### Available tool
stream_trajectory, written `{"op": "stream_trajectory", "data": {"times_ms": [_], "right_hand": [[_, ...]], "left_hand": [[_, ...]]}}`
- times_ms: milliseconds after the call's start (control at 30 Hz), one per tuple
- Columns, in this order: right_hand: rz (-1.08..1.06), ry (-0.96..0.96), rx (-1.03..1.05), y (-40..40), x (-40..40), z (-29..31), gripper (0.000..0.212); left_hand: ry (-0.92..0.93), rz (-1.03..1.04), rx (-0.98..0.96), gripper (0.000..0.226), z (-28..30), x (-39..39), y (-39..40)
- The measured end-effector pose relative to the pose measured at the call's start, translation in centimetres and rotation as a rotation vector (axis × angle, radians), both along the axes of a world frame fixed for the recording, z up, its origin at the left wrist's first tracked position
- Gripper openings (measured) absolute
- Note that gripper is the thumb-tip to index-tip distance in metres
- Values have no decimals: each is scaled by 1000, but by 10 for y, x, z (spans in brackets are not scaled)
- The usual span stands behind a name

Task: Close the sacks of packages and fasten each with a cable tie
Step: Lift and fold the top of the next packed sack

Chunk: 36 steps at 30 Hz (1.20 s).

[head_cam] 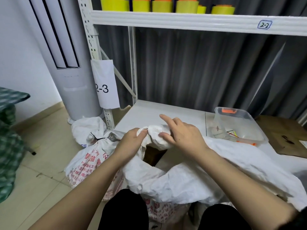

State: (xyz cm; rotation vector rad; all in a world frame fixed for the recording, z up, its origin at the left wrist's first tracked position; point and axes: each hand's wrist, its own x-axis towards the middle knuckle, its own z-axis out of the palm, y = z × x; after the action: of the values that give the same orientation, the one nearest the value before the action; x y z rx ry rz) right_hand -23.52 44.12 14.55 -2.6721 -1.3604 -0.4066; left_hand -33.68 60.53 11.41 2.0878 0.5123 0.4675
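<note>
Sacks are the matter here: a white woven sack [191, 178] is lying across the person's lap and against the front edge of the white shelf board [166, 112], its gathered mouth [157, 136] rising between the two hands, with a dark gap showing just below the bunched fabric. A second sack [89, 160], printed with red characters, is sitting on the tiled floor to the left, just beside the left forearm, its neck already cinched by a black cable tie [98, 138]. Behind it another white sack [88, 127] is slumping against the shelf upright. A grey tower air conditioner [73, 77] is standing in the corner, and a paper label reading 2-3 [106, 85] is hanging on the upright. On the shelf to the right, a clear plastic bin [239, 125] is holding a few thin coloured cable ties [232, 133], well apart from the hands. Yellow rolls [162, 5] are lining the upper shelf. The left hand [132, 140] is gripping the bunched fabric from the left, fingers curled round it. The right hand [181, 131] is pinching the same bunch between thumb and middle fingers, while its index finger [167, 120] is sticking out straight, clear of the fabric.
</note>
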Motion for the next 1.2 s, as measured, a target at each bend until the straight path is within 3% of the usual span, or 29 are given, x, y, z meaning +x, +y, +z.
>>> {"op": "stream_trajectory", "data": {"times_ms": [67,100,167,267,400,467,600,667,733,833,867,967,1100,1167,1200], "right_hand": [[1,87,22,4,13,-1,42],[43,230,106,5,18,-1,32],[150,614,392,6,28,-2,16],[206,995,604,16,38,3,22],[283,1398,655,34,31,19,18],[239,1369,684,33,27,24,24],[137,577,253,8,27,29,59],[124,442,109,-3,33,30,65],[154,563,139,-9,48,30,52],[253,939,367,-9,67,25,19],[265,1053,426,-7,72,23,14],[277,1288,556,0,74,15,13],[296,1472,677,12,68,14,13],[279,1419,634,10,63,16,19],[243,1276,556,5,60,18,25]], "left_hand": [[-22,-37,-187,29,1,-1,4],[-21,-45,-192,33,1,-3,6],[41,-18,85,43,-2,-7,11],[-20,74,655,56,2,-9,3],[-159,13,907,65,15,15,-6],[-140,13,920,57,18,24,-1],[-58,50,893,37,20,33,11],[-19,26,750,36,23,36,17],[42,-81,500,44,25,40,21],[105,-242,-20,52,26,42,29],[111,-254,-32,51,27,42,30],[77,-177,455,41,26,40,25],[-198,-180,939,61,21,49,2],[-210,-177,1028,49,18,57,3],[-181,-175,1060,43,18,60,4]]}}
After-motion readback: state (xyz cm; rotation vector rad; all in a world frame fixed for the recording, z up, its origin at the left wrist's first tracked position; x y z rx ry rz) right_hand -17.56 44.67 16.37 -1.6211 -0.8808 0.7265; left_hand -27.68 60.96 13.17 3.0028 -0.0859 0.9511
